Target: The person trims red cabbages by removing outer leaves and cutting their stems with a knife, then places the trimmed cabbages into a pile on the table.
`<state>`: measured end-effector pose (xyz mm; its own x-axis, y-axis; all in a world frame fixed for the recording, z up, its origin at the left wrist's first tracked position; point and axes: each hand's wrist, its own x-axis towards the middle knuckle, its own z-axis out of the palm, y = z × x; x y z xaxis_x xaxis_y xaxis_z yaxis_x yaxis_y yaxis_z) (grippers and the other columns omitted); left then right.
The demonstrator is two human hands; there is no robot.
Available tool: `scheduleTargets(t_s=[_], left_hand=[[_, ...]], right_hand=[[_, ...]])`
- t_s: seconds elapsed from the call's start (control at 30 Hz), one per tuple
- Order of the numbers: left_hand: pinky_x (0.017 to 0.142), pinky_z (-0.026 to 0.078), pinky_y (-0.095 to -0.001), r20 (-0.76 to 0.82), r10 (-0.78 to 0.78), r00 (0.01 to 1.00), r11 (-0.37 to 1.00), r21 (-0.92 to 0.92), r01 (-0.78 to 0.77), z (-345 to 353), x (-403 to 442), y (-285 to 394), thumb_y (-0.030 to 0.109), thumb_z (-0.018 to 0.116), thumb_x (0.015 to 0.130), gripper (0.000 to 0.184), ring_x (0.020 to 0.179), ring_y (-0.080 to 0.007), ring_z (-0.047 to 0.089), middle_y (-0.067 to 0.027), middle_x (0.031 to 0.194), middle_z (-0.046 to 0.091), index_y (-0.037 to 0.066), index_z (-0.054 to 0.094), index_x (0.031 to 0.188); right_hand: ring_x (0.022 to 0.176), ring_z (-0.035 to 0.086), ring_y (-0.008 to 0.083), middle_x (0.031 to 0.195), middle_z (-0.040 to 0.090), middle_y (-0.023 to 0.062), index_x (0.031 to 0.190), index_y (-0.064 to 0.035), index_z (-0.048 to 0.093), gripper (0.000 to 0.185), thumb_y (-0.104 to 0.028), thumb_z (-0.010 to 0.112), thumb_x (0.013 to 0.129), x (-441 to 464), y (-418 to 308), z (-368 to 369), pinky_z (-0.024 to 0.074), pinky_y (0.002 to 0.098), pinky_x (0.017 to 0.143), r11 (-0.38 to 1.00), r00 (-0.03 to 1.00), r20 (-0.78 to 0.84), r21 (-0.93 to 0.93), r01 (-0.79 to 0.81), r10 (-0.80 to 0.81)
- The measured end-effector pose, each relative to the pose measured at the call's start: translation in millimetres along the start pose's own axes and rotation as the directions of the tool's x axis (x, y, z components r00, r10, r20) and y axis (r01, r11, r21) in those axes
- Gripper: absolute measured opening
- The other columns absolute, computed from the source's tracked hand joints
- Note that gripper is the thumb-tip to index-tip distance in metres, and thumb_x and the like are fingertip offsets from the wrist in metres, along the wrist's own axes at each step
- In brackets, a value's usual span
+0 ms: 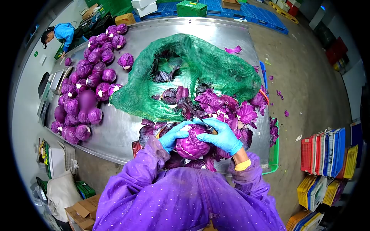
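Note:
A purple cabbage is held in front of my body at the near edge of the metal table. My left hand, in a blue glove, is curled around the cabbage's left side. My right hand, also gloved in blue, grips a knife by its dark handle, and its thumb rests on the cabbage. The knife's blade is mostly hidden behind the fingers. Loose cabbage leaves lie just beyond and around both hands. A green mesh sack spreads over the table past them, with dark leaves in its opening.
Many whole cabbages cover the left side of the metal table. Another person bends at the far left. Stacked crates stand at right. A green basket sits by the table's right edge, and leaf scraps lie on the floor.

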<state>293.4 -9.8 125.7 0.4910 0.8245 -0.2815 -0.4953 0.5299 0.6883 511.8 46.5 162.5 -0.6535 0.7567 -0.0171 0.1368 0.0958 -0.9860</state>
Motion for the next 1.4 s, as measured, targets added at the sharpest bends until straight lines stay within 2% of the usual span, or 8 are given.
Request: scheduleTargets(t_s=[0.47, 0.57, 0.6, 0.73, 0.97, 1.23, 1.33, 1.4], left_hand=[[0.105, 0.041, -0.0385, 0.279, -0.227, 0.933, 0.968, -0.037, 0.247, -18, -12, -21, 0.038, 0.073, 0.069, 0.090, 0.119, -0.0235, 0.053, -0.0142, 0.133, 0.049, 0.000, 0.033, 0.140], [0.104, 0.042, -0.0406, 0.235, -0.080, 0.969, 0.977, -0.175, 0.123, 2, -14, -23, 0.039, 0.072, 0.072, 0.083, 0.117, -0.0259, 0.054, -0.0153, 0.130, 0.051, 0.000, 0.038, 0.137], [0.103, 0.044, -0.0421, 0.202, -0.064, 0.977, 0.951, -0.283, 0.121, 19, -18, -13, 0.037, 0.072, 0.075, 0.076, 0.117, -0.0272, 0.055, -0.0145, 0.129, 0.053, 0.003, 0.041, 0.135], [0.104, 0.043, -0.0475, -0.116, -0.009, 0.993, 0.924, -0.381, -0.036, -11, -15, -27, 0.036, 0.068, 0.082, 0.068, 0.119, -0.0299, 0.054, -0.0165, 0.134, 0.051, 0.004, 0.042, 0.137], [0.106, 0.039, -0.0436, -0.242, 0.290, 0.926, 0.939, -0.115, -0.324, 1, 15, -35, 0.031, 0.072, 0.079, 0.079, 0.126, -0.0276, 0.046, -0.0147, 0.136, 0.044, 0.007, 0.032, 0.142], [0.102, 0.041, -0.0372, -0.244, 0.124, 0.962, 0.942, 0.334, -0.037, 17, 4, 4, 0.040, 0.074, 0.080, 0.078, 0.114, -0.0220, 0.052, -0.0124, 0.130, 0.046, 0.004, 0.034, 0.136], [0.102, 0.041, -0.0374, -0.272, 0.187, 0.944, 0.981, 0.102, -0.165, 17, 12, -12, 0.038, 0.075, 0.079, 0.076, 0.117, -0.0214, 0.051, -0.0124, 0.127, 0.051, 0.000, 0.039, 0.134], [0.096, 0.048, -0.0366, -0.294, 0.217, 0.931, 0.968, -0.058, -0.244, 20, 16, -24, 0.039, 0.072, 0.081, 0.072, 0.112, -0.0219, 0.057, -0.0130, 0.124, 0.055, -0.001, 0.042, 0.132]], right_hand=[[0.077, 0.057, 0.0067, 0.083, 0.065, -0.0006, 0.090, -0.0019, 0.066, 0.027, -0.025, 0.077, 0.080, 11, 7, 2, 0.0483, 0.0251, 0.072, 0.956, 0.967, 0.061, 0.144, -0.255, 0.249], [0.114, 0.056, 0.0203, 0.124, 0.059, 0.0131, 0.126, 0.0007, 0.054, 0.054, -0.024, 0.075, 0.082, 11, 59, -7, 0.0446, 0.0308, 0.096, 0.946, 0.952, -0.305, -0.314, -0.078, -0.023], [0.130, 0.044, 0.0244, 0.139, 0.048, 0.0170, 0.137, 0.0010, 0.043, 0.067, -0.024, 0.074, 0.082, 4, 51, -5, 0.0369, 0.0330, 0.105, 0.994, 0.943, -0.315, 0.062, -0.091, 0.106], [0.044, 0.046, 0.0029, 0.118, 0.064, 0.0103, 0.133, 0.0005, 0.047, 0.055, -0.030, 0.064, 0.091, -31, 28, -6, 0.0378, 0.0187, 0.039, 0.836, 0.913, -0.160, 0.483, -0.259, 0.375], [0.046, 0.052, 0.0078, 0.077, 0.055, -0.0029, 0.141, -0.0077, 0.039, 0.069, -0.032, 0.071, 0.085, -33, 39, 37, 0.0436, 0.0223, 0.040, 0.613, 0.882, -0.123, 0.762, -0.210, 0.455], [0.054, 0.047, 0.0021, 0.104, 0.063, 0.0030, 0.142, -0.0063, 0.040, 0.075, -0.024, 0.078, 0.079, -17, 7, 0, 0.0365, 0.0186, 0.042, 0.850, 0.923, 0.018, 0.383, -0.361, 0.384], [0.062, 0.049, 0.0024, 0.118, 0.060, 0.0073, 0.140, -0.0044, 0.041, 0.074, -0.025, 0.078, 0.079, -12, 5, 6, 0.0377, 0.0178, 0.044, 0.872, 0.927, -0.180, 0.436, -0.224, 0.329], [0.093, 0.056, 0.0118, 0.128, 0.054, 0.0105, 0.135, -0.0016, 0.045, 0.071, -0.024, 0.079, 0.078, -11, 24, 11, 0.0486, 0.0246, 0.075, 0.963, 0.916, -0.372, 0.266, -0.046, 0.147]])
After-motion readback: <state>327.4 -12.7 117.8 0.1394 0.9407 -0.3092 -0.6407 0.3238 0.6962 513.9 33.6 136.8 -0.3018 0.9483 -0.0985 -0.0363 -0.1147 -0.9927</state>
